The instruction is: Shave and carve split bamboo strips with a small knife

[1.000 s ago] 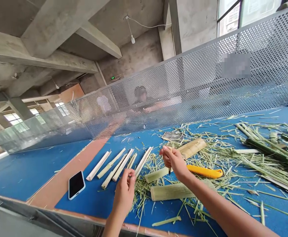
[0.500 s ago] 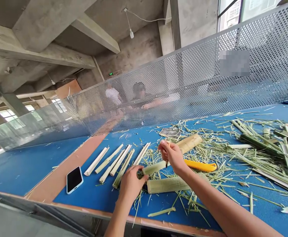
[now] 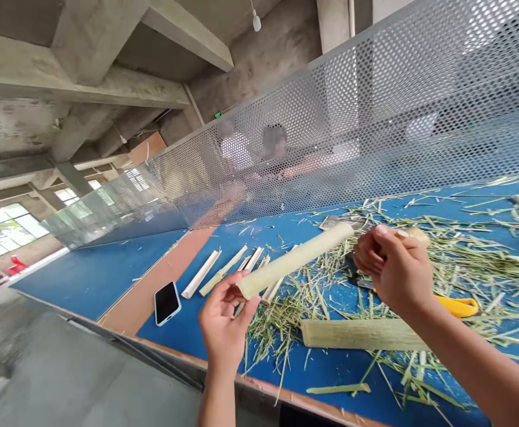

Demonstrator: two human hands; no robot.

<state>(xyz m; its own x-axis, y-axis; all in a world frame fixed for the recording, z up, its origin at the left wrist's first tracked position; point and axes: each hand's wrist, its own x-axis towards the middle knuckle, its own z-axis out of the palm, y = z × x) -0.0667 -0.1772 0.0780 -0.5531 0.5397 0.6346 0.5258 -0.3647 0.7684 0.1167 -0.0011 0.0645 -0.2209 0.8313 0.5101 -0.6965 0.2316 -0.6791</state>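
My left hand (image 3: 226,317) grips the near end of a split bamboo piece (image 3: 297,261), thumb below it and fingers behind. The piece is tilted up above the table, its far end close to my right hand (image 3: 390,264). That hand is closed, fingers curled in; the pencil seen in it earlier is almost wholly hidden. Below the hands a wider bamboo piece (image 3: 361,335) lies on the shavings. A yellow-handled tool (image 3: 457,306) rests behind my right forearm, partly covered by it.
Several slim bamboo strips (image 3: 201,274) lie at the left, beside a phone (image 3: 167,303). Shavings (image 3: 272,320) cover much of the blue table (image 3: 130,261). A perforated metal screen (image 3: 259,148) runs along the back, with people behind it.
The bamboo piece has come up off the table in my left hand. My right hand has drawn away from it toward the right. The view has shifted left.
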